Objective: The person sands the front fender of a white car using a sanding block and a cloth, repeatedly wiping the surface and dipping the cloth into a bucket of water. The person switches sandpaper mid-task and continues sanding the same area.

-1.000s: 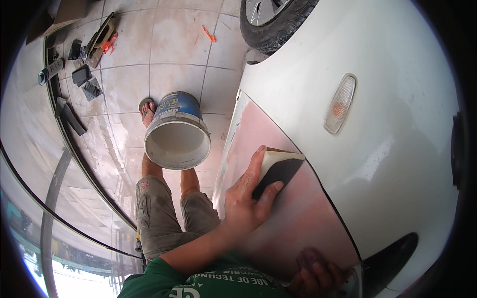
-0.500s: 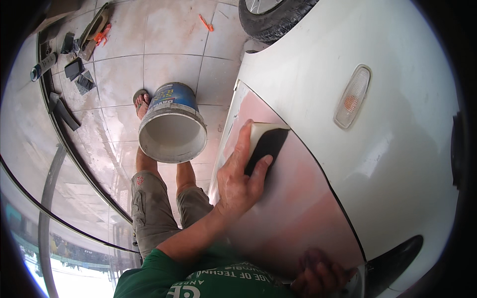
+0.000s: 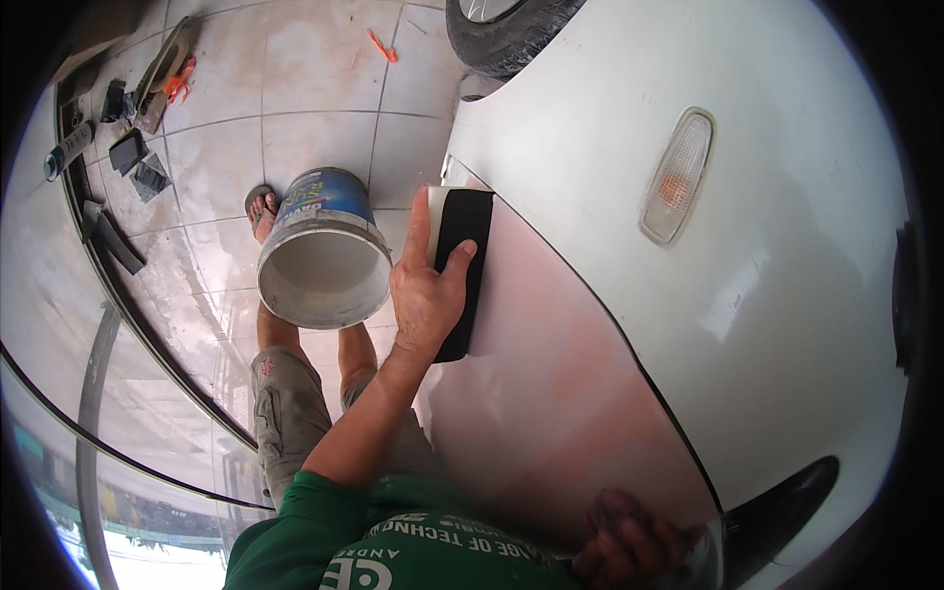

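My left hand grips a sanding block with a dark face and pale edge, against the upper left part of a pink-and-grey patched car panel, near the seam with the white body panel. At the lower right, my right hand has curled fingers at the panel's bottom edge, around a dark reddish shape that I cannot make out. An oval side indicator sits on the white panel. A bucket with a blue outside and pale inside is beside my legs, left of the panel.
A tyre is at the top. On the tiled floor lie dark sheets, a cylinder, tools and orange strips. A curved glossy surface with dark rails lines the left side.
My left hand and block have moved up and leftward along the panel to its upper edge, and the block has turned more upright. My right hand stays at the lower right.
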### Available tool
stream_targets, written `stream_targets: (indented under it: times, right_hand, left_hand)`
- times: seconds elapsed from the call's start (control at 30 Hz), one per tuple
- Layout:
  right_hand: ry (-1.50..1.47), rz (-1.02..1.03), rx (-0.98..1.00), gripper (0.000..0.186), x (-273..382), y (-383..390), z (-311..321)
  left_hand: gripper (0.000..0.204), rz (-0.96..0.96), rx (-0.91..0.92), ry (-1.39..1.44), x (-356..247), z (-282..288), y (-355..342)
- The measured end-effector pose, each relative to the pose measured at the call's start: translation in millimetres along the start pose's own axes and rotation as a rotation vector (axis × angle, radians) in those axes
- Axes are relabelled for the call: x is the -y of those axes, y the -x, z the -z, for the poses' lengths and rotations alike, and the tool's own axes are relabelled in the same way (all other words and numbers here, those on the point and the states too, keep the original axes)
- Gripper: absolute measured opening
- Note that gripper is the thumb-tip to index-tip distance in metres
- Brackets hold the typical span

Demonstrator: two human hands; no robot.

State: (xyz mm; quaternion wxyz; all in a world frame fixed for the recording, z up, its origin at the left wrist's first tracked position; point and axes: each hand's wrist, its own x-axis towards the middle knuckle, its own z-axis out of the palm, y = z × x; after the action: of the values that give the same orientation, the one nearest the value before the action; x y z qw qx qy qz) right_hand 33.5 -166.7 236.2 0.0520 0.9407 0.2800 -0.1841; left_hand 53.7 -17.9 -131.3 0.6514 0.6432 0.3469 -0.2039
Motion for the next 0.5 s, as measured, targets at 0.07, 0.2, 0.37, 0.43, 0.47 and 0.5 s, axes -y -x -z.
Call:
stream_targets:
  times: [0.07,0.2,0.37,0.43,0.47,0.5]
  right_hand:
    - [-0.002,-0.011,-0.033,0.015,-1.9,-4.9,-0.7]
    - [0.004,-0.017,-0.095,0.016,-3.3,-20.2,-2.5]
    - [0.023,-0.023,-0.218,0.018,-0.7,-18.1,-14.8]
    - [0.018,0.005,-0.278,0.018,-3.0,-24.1,-19.2]
    - [0.018,0.018,-0.306,0.018,-4.7,-26.3,-22.6]
    - [0.013,0.034,-0.337,0.018,-6.8,-28.5,-26.3]
  left_hand:
    - [0.084,-0.152,0.032,0.034,-42.9,5.9,45.2]
    - [0.085,-0.368,0.116,-0.001,-92.9,15.2,106.4]
    - [0.083,-0.107,0.016,0.056,-33.7,-0.2,42.2]
    - [0.083,-0.05,-0.112,-0.136,12.4,-6.0,-8.3]
    - [0.084,0.022,-0.108,-0.18,29.4,-5.7,-30.8]
    - [0.083,0.003,-0.119,-0.198,40.9,-4.1,-39.5]
